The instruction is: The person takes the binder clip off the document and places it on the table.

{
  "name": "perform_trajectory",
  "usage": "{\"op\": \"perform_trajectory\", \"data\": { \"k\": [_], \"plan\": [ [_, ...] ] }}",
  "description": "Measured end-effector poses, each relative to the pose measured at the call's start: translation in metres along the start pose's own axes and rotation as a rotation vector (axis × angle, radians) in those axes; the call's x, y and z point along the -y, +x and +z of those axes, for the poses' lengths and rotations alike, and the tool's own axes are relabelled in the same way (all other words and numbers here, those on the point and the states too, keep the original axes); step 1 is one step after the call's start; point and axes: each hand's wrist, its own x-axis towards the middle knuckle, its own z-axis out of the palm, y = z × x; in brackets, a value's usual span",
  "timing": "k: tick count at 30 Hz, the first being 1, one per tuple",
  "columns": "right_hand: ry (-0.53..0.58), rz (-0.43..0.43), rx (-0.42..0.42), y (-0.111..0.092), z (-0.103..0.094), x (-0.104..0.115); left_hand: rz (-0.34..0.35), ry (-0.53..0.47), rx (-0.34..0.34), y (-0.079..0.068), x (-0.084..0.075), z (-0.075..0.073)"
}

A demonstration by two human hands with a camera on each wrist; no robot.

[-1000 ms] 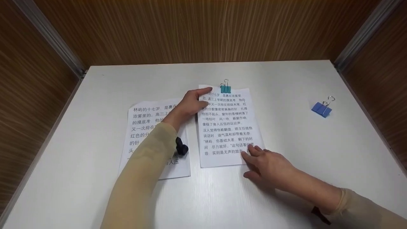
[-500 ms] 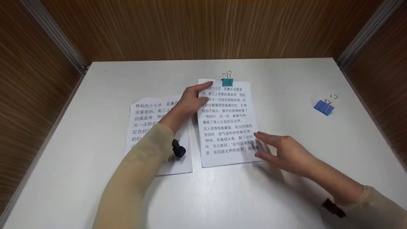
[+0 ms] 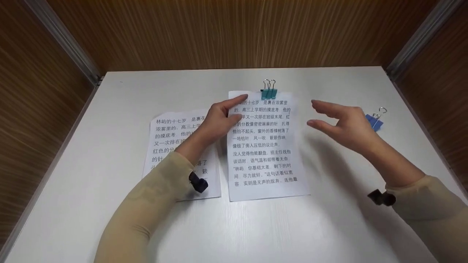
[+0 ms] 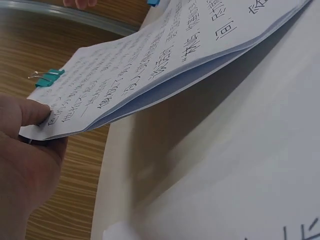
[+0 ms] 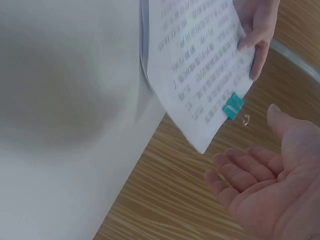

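A stack of printed paper sheets (image 3: 261,146) has a teal binder clip (image 3: 269,94) on its top edge, with the wire handles standing up. My left hand (image 3: 221,117) pinches the stack's upper left side; in the left wrist view its thumb (image 4: 35,112) lies on top and fingers reach underneath. That view shows the stack raised off the table near the hand, its layers slightly parted. To the right of the stack, my right hand (image 3: 343,122) is in the air with thumb and fingers spread, holding nothing. In the right wrist view its palm (image 5: 275,200) is near the clip.
A second printed paper stack (image 3: 182,153) lies to the left, partly hidden under the left forearm. A blue binder clip (image 3: 374,122) lies at the right, partly covered by the right hand. Wooden panels (image 3: 234,33) border the white table (image 3: 91,146).
My right hand has let go of the stack's lower right corner and moved up and right, away from the paper. The clipped top edge has tilted up a little; my left hand keeps its grip.
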Motion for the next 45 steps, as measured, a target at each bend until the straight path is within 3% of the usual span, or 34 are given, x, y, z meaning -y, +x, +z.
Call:
{"op": "perform_trajectory", "data": {
  "k": [8, 18, 36, 45],
  "plan": [
    [0.249, 0.03, -0.087, 0.045, -0.008, 0.004, 0.039, -0.045, 0.049, -0.015, 0.0, 0.002],
    [0.455, -0.027, 0.06, 0.086, -0.009, 0.011, 0.049, -0.116, 0.09, -0.024, -0.001, 0.006],
    [0.412, -0.032, 0.31, 0.112, -0.002, 0.017, 0.093, -0.135, 0.149, -0.027, -0.005, 0.014],
    [0.406, -0.023, 0.347, 0.112, -0.004, 0.02, 0.1, -0.151, 0.158, -0.026, -0.004, 0.016]
  ]
}}
